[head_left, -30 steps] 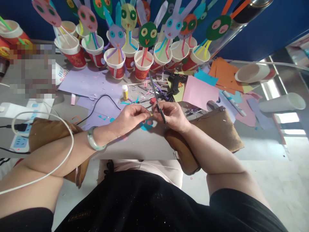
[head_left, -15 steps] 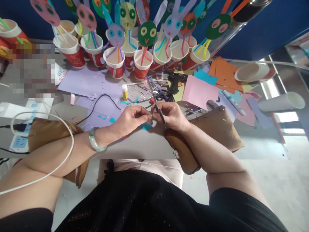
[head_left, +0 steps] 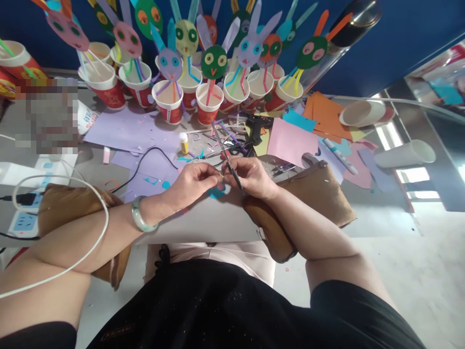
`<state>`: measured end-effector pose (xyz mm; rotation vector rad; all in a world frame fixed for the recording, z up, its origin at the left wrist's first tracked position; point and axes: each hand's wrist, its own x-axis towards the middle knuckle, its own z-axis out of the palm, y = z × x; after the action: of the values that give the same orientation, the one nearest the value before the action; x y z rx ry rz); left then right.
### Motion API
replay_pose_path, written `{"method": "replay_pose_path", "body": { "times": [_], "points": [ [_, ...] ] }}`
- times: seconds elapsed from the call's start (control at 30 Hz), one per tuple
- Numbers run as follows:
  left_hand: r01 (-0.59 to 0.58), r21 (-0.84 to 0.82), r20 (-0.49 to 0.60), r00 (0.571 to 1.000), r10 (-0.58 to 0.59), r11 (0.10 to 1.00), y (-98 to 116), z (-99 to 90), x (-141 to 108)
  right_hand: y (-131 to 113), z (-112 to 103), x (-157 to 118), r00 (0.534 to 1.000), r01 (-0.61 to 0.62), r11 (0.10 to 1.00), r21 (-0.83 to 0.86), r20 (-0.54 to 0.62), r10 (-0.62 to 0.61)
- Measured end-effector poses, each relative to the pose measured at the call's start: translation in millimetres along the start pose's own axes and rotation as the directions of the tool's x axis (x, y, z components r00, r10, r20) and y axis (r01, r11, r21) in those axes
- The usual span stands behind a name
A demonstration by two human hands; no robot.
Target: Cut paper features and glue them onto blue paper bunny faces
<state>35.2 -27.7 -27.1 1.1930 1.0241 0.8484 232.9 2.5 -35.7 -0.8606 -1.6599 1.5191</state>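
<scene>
My left hand (head_left: 191, 186) is closed in a pinch, thumb against forefinger, on a tiny yellowish scrap of paper (head_left: 221, 175). Right beside it, my right hand (head_left: 250, 177) has its fingers curled around a slim dark tool that looks like tweezers (head_left: 228, 157), its thin end pointing away from me. Whether the right fingertips also touch the scrap, I cannot tell. Below the fingertips, blue paper pieces (head_left: 217, 192) lie on the grey table (head_left: 196, 225). Just beyond the hands are paper strips and tools, including a yellow glue bottle (head_left: 184, 145).
Red and white paper cups (head_left: 209, 104) with rabbit-faced paper figures stand along the back. A black glue gun (head_left: 256, 128) lies near pink paper (head_left: 292, 140). Brown sleeve covers (head_left: 319, 191) lie near both forearms. A white cable (head_left: 103, 228) loops over the left arm, near power strips (head_left: 27, 218).
The whole view has shifted slightly, with the table's things now a little further left. Both hands keep their pinch close together, and the tweezers-like tool stays in the right hand.
</scene>
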Motion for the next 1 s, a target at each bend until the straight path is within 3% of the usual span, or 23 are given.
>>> {"method": "replay_pose_path", "body": {
  "times": [0.1, 0.17, 0.2, 0.27, 0.33, 0.37, 0.43, 0.53, 0.63, 0.67, 0.77, 0.87, 1.0],
  "points": [
    [0.002, -0.014, -0.01, 1.0, -0.003, 1.0, 4, 1.0, -1, 1, 3, 0, 0.999, 0.031, 0.999, -0.024, -0.027, -0.031],
    [0.011, -0.019, -0.028, 1.0, -0.011, 1.0, 7, 0.6, -1, 0, 2, 2, 0.978, 0.072, 0.997, -0.03, -0.193, -0.077],
    [0.011, -0.019, -0.044, 0.999, -0.011, 1.0, 8, -0.1, -1, 0, 0, 4, 0.942, 0.103, 0.995, -0.006, -0.322, -0.099],
    [-0.013, -0.032, -0.085, 0.996, 0.01, 0.999, 11, -2.8, 0, -2, -9, 9, 0.806, 0.192, 0.974, 0.118, -0.585, -0.088],
    [-0.051, -0.056, -0.139, 0.989, 0.043, 0.997, 14, -6.8, 1, -3, -21, 14, 0.698, 0.262, 0.924, 0.28, -0.715, 0.018],
    [-0.068, -0.067, -0.165, 0.985, 0.056, 0.995, 16, -8.9, 2, -3, -26, 15, 0.688, 0.255, 0.905, 0.34, -0.722, 0.077],
    [-0.085, -0.081, -0.202, 0.977, 0.068, 0.993, 20, -12.7, 4, -4, -34, 17, 0.719, 0.191, 0.9, 0.391, -0.68, 0.143],
    [-0.123, -0.092, -0.199, 0.975, 0.103, 0.988, 25, -16.6, 4, -5, -36, 14, 0.837, 0.086, 0.948, 0.307, -0.538, 0.098],
    [-0.148, -0.096, -0.177, 0.976, 0.13, 0.984, 27, -18.4, 3, -12, -33, 5, 0.964, 0.044, 0.996, 0.083, -0.266, -0.021],
    [-0.149, -0.085, -0.168, 0.977, 0.133, 0.985, 27, -18.8, 3, -16, -33, 1, 0.987, 0.035, 0.999, -0.01, -0.154, -0.036],
    [-0.15, -0.041, -0.145, 0.979, 0.142, 0.988, 27, -19.8, 0, -26, -34, -6, 0.997, 0.008, 0.964, -0.267, 0.078, 0.013],
    [-0.135, -0.032, -0.138, 0.982, 0.129, 0.99, 27, -20.6, -1, -33, -37, -7, 0.985, 0.01, 0.919, -0.394, 0.16, 0.058],
    [-0.114, -0.045, -0.141, 0.984, 0.107, 0.992, 26, -21.0, -1, -35, -41, -6, 0.962, 0.028, 0.899, -0.437, 0.255, 0.094]
  ]
}}
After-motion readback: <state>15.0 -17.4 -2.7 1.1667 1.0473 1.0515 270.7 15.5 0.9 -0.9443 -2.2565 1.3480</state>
